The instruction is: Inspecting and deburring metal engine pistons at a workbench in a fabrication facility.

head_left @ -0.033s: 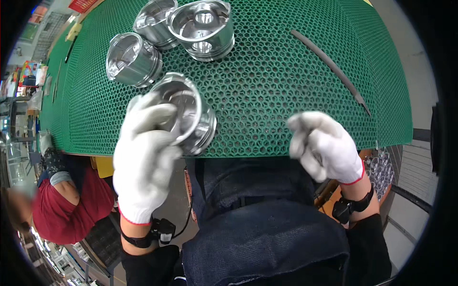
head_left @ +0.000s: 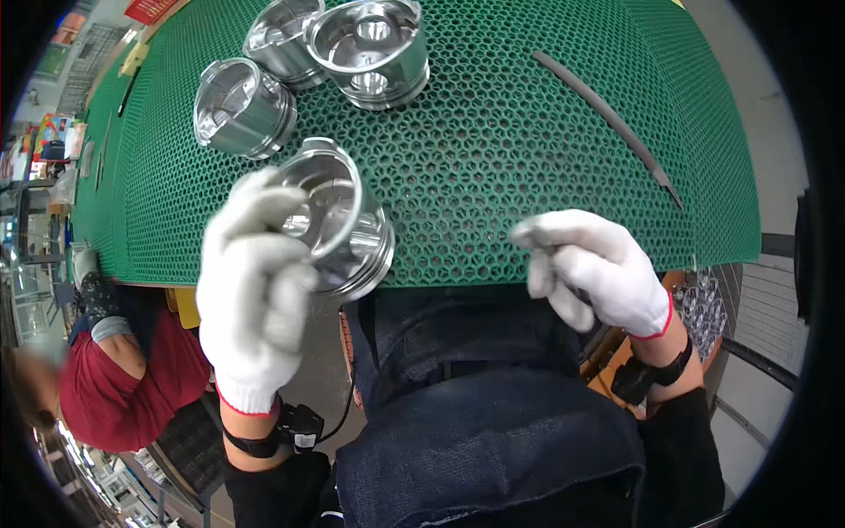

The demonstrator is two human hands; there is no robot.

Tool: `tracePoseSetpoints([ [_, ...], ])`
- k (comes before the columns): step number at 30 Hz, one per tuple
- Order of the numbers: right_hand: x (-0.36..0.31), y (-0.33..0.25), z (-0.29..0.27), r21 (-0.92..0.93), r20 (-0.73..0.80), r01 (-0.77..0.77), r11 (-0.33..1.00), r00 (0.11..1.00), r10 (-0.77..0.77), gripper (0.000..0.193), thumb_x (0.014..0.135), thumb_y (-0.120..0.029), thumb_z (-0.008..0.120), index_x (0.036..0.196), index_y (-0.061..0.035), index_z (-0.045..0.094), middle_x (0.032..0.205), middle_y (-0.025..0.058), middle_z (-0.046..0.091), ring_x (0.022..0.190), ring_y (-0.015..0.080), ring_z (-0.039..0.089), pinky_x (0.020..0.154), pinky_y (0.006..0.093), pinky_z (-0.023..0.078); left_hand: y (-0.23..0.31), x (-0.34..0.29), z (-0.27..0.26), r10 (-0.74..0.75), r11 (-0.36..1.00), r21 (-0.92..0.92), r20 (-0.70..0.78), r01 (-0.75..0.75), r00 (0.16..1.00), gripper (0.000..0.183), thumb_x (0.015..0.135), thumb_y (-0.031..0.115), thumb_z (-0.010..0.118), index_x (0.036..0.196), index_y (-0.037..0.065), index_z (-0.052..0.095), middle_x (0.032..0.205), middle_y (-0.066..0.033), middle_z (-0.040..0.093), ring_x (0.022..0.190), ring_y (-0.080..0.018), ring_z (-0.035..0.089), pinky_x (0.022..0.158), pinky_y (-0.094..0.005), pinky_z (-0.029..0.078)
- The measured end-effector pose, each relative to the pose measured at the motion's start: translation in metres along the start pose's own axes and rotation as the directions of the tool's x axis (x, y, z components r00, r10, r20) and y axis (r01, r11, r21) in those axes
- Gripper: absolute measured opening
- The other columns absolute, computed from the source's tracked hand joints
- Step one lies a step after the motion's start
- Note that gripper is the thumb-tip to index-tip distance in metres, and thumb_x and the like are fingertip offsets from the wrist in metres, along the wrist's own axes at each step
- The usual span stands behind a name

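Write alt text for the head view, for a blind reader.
White-gloved left hand holding a tilted metal piston by the near edge of a green mat; the gloved right hand apart, half curled. Three more pistons and a long gray strip lie farther back.

No wording or number can be made out with certainty anywhere in the scene. At the far left, beyond the edge of the green counter [head_left: 493,167], a red sign [head_left: 150,10] bears lighter marks (it is cut off by the rim of the view, and the marks are too small to tell). Bright packages [head_left: 55,139] on the left show patches of colour too blurred to read. Below the left hand [head_left: 255,286], the black wrist device [head_left: 299,424] carries a small pale patch, likewise illegible.
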State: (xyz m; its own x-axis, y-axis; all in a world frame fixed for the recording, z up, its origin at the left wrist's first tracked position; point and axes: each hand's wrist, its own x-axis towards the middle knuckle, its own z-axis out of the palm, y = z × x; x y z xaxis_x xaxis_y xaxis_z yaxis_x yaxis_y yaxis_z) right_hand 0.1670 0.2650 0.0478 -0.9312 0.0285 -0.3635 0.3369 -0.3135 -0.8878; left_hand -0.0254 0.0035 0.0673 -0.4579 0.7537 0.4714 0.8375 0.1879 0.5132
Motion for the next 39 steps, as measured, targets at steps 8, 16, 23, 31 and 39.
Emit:
tracePoseSetpoints([
  [8, 0.073, -0.012, 0.031, -0.901, 0.429, 0.354, -0.252, 0.630, -0.647, 0.036, 0.083, -0.011, 0.061, 0.119, -0.0162, 0.062, 0.078, 0.0054, 0.058, 0.065, 0.0246, 0.065, 0.055, 0.0373, 0.054, -0.002, 0.028, 0.019, -0.043, 0.998, 0.034, -0.098, 0.047, 0.994, 0.006, 0.080, 0.003, 0.066, 0.084, 0.001, 0.063, 0.082, -0.0112, 0.057, 0.075, -0.0249, 0.056, 0.069, -0.0344, 0.046],
  [16, 0.052, -0.005, 0.058, -0.964, 0.229, 0.264, 0.011, 0.855, -0.466, 0.012, 0.085, -0.019, 0.064, 0.096, -0.0163, 0.062, 0.076, 0.0060, 0.059, 0.067, 0.0255, 0.067, 0.057, 0.0379, 0.055, 0.029, -0.016, 0.017, 0.119, 0.969, 0.218, -0.014, -0.113, 0.993, 0.027, 0.064, 0.009, 0.080, 0.088, 0.008, 0.067, 0.075, -0.0045, 0.056, 0.072, -0.0254, 0.057, 0.067, -0.0371, 0.046],
  [23, 0.044, -0.028, 0.031, -0.396, 0.019, -0.168, 0.903, 0.981, 0.191, 0.033, 0.095, -0.021, 0.055, 0.124, -0.0088, 0.066, 0.077, 0.0014, 0.065, 0.058, 0.0042, 0.054, 0.049, 0.0203, 0.044, 0.015, -0.040, 0.001, 0.156, 0.954, 0.251, 0.045, -0.162, 0.987, 0.044, 0.077, 0.042, 0.080, 0.097, 0.007, 0.063, 0.093, -0.0089, 0.054, 0.090, -0.0297, 0.056, 0.088, -0.0493, 0.046],
  [31, 0.013, -0.009, 0.014, -0.193, -0.001, -0.016, 0.981, 1.000, 0.016, 0.032, 0.096, -0.011, 0.054, 0.126, -0.0060, 0.064, 0.080, 0.0014, 0.066, 0.056, 0.0036, 0.054, 0.048, 0.0189, 0.043, 0.030, -0.013, 0.007, 0.130, 0.987, 0.109, -0.070, -0.122, 0.989, 0.050, 0.074, 0.049, 0.076, 0.098, 0.006, 0.069, 0.094, -0.0124, 0.061, 0.090, -0.0368, 0.061, 0.085, -0.0527, 0.048],
  [39, 0.062, -0.006, 0.018, -0.889, 0.348, 0.457, 0.024, 0.709, -0.613, 0.029, 0.086, -0.009, 0.063, 0.115, -0.0053, 0.067, 0.084, 0.0047, 0.065, 0.060, 0.0165, 0.062, 0.049, 0.0286, 0.049, -0.012, 0.007, 0.021, 0.113, 0.989, 0.092, 0.004, -0.113, 0.994, 0.021, 0.084, 0.023, 0.071, 0.093, 0.005, 0.065, 0.105, -0.0163, 0.059, 0.101, -0.0362, 0.059, 0.102, -0.0553, 0.044],
])
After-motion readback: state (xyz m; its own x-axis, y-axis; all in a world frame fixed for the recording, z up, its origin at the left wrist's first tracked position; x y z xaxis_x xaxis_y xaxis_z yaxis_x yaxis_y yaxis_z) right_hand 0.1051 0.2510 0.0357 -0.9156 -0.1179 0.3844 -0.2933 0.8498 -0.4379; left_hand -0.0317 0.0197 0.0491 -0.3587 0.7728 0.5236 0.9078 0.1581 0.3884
